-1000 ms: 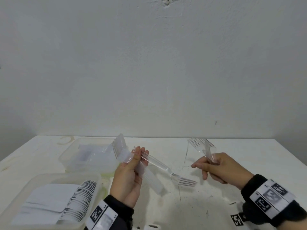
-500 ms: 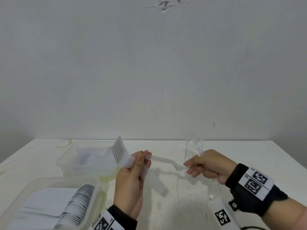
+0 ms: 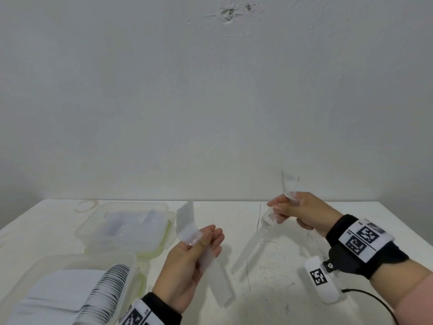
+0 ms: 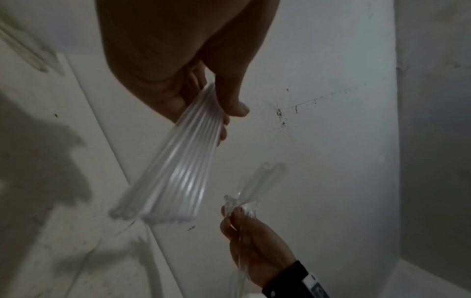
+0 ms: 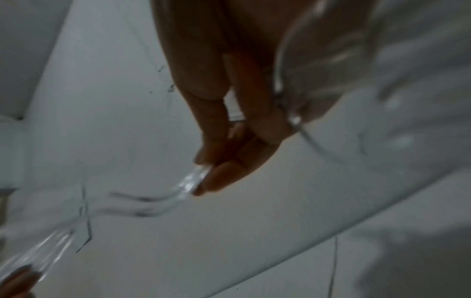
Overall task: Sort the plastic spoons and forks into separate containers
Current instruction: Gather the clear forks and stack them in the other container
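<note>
The clear plastic forks here look feather-light, thin and glassy, so they will likely slip against each other and could snap at the neck if bent; the safest hold is probably across the flat handles or at the neck just below the tines, where a pinch gets some width to bear on. Taking the far container (image 3: 98, 227) as the landmark, the left hand (image 3: 187, 261) hangs just to its right, above the table (image 3: 269, 266), with thumb and fingers clamped round a nested stack of forks (image 3: 199, 252) whose upper end rises beside the container's right wall and whose handles slope down toward the viewer. The right hand (image 3: 297, 211) is well to the right of that container, apart from the left hand, its fingers curled round a few clear forks (image 3: 289, 184) that stick up past the knuckles, while its fingertips (image 3: 276, 209) pinch the top of another clear piece (image 3: 250, 242) hanging down toward the table; blur hides exactly how many it holds. Nearer than the landmark, at the lower left, a second container (image 3: 46, 261) holds a dense row of nested pieces (image 3: 103, 294), seemingly spoons.
</note>
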Demonstrator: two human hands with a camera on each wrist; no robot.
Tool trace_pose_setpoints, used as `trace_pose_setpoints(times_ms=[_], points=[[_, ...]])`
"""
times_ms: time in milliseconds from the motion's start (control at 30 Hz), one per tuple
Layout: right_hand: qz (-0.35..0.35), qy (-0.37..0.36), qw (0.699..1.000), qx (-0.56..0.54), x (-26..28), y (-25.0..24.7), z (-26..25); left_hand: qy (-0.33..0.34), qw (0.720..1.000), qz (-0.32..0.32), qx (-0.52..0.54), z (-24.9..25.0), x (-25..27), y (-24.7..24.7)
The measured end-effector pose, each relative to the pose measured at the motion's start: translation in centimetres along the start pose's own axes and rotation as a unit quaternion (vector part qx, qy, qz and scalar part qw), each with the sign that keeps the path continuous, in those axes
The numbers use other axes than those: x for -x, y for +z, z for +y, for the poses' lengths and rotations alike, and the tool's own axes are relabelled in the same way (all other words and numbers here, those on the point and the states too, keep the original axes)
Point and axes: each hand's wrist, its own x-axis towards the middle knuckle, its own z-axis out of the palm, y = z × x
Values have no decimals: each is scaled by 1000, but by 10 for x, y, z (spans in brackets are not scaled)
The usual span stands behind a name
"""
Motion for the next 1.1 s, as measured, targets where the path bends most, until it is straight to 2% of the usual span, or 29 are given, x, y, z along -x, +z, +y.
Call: trace_pose_setpoints(times_ms=[133, 267, 567, 700, 833, 1000, 1100], points=[[-64, -75, 994, 56, -1, 15, -24, -78, 996, -41, -31, 3, -3, 13], [-134, -128, 981, 62, -9, 33, -38, -116, 988, -97, -34, 2, -4, 23], [-196, -147, 969, 21, -12, 46, -29, -149, 981, -119, -25, -4, -3, 18], [-135, -140, 981, 12, -7, 53, -20, -122, 986, -110, -31, -10, -7, 17], [-36, -121, 992, -28, 3, 58, -10, -70, 996, -52, 13, -9, -16, 12], [-103, -123, 987, 18, 21, 73, 9, -9, 998, 13, 63, -5, -25, 8], [-85, -116, 990, 2, 20, 83, 18, 10, 997, 30, 72, -7, -25, 10]])
